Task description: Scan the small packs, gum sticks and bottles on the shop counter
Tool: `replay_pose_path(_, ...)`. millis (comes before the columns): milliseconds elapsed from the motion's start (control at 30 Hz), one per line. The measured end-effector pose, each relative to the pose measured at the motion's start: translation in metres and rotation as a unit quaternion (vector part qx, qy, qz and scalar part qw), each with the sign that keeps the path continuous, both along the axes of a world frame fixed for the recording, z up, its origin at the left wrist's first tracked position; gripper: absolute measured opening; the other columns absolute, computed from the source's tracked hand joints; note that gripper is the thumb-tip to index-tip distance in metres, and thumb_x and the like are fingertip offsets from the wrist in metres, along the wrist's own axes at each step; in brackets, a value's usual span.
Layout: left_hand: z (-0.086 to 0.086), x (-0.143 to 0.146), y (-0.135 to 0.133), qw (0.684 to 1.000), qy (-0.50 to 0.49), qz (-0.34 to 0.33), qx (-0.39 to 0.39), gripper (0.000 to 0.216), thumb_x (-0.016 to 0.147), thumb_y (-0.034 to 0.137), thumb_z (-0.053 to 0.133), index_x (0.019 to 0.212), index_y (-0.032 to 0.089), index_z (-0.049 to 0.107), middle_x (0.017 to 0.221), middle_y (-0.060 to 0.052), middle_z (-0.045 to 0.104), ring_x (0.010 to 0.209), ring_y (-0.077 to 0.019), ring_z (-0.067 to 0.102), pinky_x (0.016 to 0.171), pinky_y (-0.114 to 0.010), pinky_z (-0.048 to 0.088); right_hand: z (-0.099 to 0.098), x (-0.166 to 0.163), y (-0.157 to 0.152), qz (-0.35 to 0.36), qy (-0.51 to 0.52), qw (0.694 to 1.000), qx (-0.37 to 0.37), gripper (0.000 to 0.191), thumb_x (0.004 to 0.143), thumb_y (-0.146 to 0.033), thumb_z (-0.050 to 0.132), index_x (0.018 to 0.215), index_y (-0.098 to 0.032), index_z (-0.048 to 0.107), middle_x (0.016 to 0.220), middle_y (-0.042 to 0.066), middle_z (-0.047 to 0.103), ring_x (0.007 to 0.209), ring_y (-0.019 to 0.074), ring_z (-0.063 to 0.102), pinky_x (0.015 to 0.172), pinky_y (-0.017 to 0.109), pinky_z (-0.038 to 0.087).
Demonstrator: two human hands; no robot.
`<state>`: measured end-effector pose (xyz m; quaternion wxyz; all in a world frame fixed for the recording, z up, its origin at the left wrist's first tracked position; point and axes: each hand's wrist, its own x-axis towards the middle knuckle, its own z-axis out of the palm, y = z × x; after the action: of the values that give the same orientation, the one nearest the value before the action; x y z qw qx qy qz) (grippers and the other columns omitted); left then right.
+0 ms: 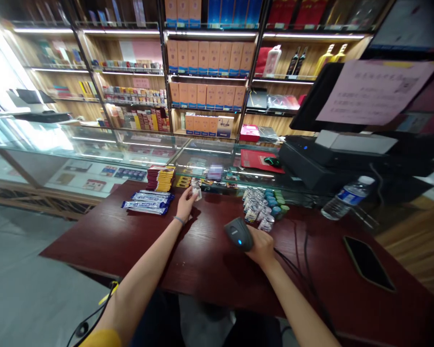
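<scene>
My right hand (262,246) is wrapped round the handle of a dark barcode scanner (237,234), which shows a small blue light. Its cable trails off to the right over the dark red table (202,241). At the table's far edge, the fingers of my left hand (185,205) are closed on a small whitish container (196,192). Left of that hand lie blue-and-white stick packets (148,201), with a stack of yellow and dark red packets (161,178) behind them. Beyond the scanner stand rows of small containers (260,207), whitish, blue and green.
A glass display counter (141,152) borders the table's far side. On the right are a water bottle (347,198), a phone (369,262) and a monitor with a pink paper sheet (372,91). A black mouse (272,162) rests on a red pad. Stocked shelves (210,77) fill the back.
</scene>
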<state>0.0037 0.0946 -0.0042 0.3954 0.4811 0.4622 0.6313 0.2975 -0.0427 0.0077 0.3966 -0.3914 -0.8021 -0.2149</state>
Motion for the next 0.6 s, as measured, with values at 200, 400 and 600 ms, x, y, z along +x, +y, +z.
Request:
replay_pose_path(200, 0.005, 0.022, -0.044, 0.971, -0.17, -0.153, -0.065, 0.048, 0.088, 0.047, 0.064, 0.127, 0.019, 0.063, 0.124, -0.011, 0.068, 0.104, -0.0216, 0.067, 0.091, -0.037, 0.055, 0.005, -0.002, -0.005, -0.008, 0.005, 1.0, 0.003, 0.027, 0.084, -0.026, 0.051, 0.105, -0.013, 0.063, 0.078, 0.007, 0.074, 0.064, 0.0191, 0.07, 0.061, 0.029, 0.049)
replay_pose_path(400, 0.007, 0.021, -0.058, 0.956, -0.169, -0.223, -0.089, 0.046, 0.084, 0.047, 0.069, 0.12, 0.018, 0.067, 0.119, -0.011, 0.069, 0.102, -0.0238, 0.066, 0.091, -0.04, 0.055, 0.008, -0.001, -0.009, 0.009, -0.027, 0.999, -0.037, 0.033, 0.08, -0.026, 0.052, 0.109, -0.012, 0.061, 0.076, 0.006, 0.073, 0.059, 0.0186, 0.066, 0.059, 0.029, 0.044)
replay_pose_path(600, 0.006, 0.022, -0.055, 0.956, -0.171, -0.223, -0.088, 0.043, 0.085, 0.043, 0.07, 0.119, 0.017, 0.067, 0.117, -0.012, 0.069, 0.102, -0.0222, 0.066, 0.092, -0.037, 0.054, 0.01, -0.005, -0.011, 0.025, -0.064, 0.994, -0.089, 0.033, 0.075, -0.028, 0.058, 0.105, -0.015, 0.062, 0.076, 0.003, 0.072, 0.06, 0.018, 0.065, 0.059, 0.029, 0.038)
